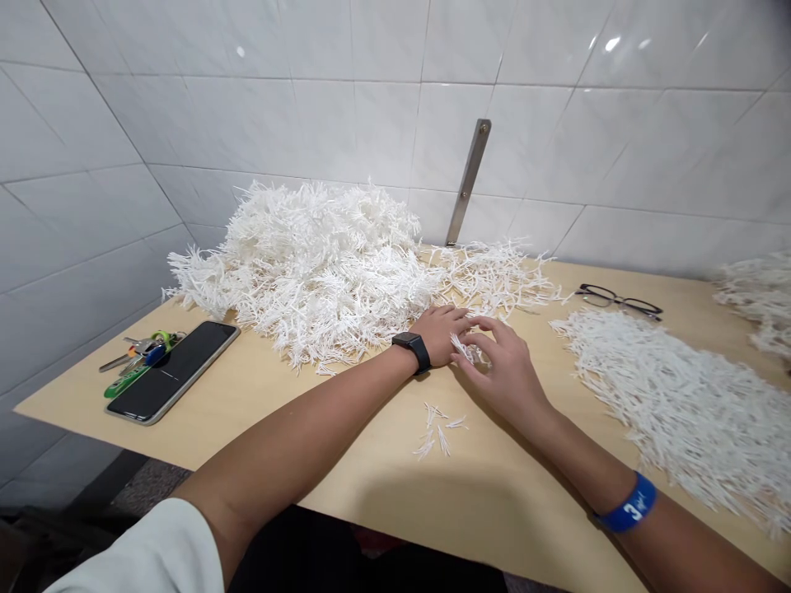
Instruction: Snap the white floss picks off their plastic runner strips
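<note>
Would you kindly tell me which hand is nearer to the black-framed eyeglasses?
Right. The right hand is left of the eyeglasses; the left hand lies farther left, beside the white strand pile.

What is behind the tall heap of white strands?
Behind the heap of white strands, the tiled wall shows. Whatever lies on the table directly behind it is covered.

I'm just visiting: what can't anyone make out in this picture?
All in the head view:
Under the left hand: hidden by the hand itself.
How many white pieces are by the right hand: they overlap.
Inside the big heap: hidden by its outer strands.
Far-right pile: cut off by the right edge.
Blue wristband's smaller lettering: too small.
</note>
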The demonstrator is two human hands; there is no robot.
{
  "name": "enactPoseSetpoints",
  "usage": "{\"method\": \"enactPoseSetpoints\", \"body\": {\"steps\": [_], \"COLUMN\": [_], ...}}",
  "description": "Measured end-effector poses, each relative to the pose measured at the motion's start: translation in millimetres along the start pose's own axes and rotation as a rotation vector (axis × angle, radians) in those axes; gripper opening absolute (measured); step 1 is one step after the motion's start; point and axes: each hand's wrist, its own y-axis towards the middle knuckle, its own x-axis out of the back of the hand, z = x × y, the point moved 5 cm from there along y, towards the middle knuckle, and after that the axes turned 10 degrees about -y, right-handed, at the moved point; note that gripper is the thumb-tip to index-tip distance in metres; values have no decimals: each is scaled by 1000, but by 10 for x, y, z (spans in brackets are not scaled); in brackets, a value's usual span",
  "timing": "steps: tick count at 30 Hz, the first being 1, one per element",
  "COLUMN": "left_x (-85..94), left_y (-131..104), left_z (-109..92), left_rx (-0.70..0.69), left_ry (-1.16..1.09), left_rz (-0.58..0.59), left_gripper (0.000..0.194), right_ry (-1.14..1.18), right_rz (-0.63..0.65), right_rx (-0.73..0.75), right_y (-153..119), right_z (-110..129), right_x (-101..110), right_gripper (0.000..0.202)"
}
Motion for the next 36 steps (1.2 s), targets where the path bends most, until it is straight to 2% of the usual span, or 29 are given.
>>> {"method": "enactPoseSetpoints", "body": {"steps": [7,16,24,27,33,36], "left_x": [-1,40,16,28,45,31], "left_y": [9,23,23,16,6,17], "left_z": [-1,-7,-15,-28,-45,-27], "left_rx": [-16,63,71,90,101,104], "left_ry": [5,1,12,10,2,-1], "left_rz": [16,104,56,72,118,103], "left_gripper": [43,53,44,47,53,52], "right_ry": [201,379,476,518,592,628], "right_rz": [-32,-19,-123,-96,21,68], "right_rx": [52,163,23,60,240,225], "right_y": [-6,-99,-100,-109,-145,-147], "right_z": [131,375,332,345,358,387], "right_x": [113,241,347,360,330,349], "right_gripper": [10,18,22,22,22,23]}}
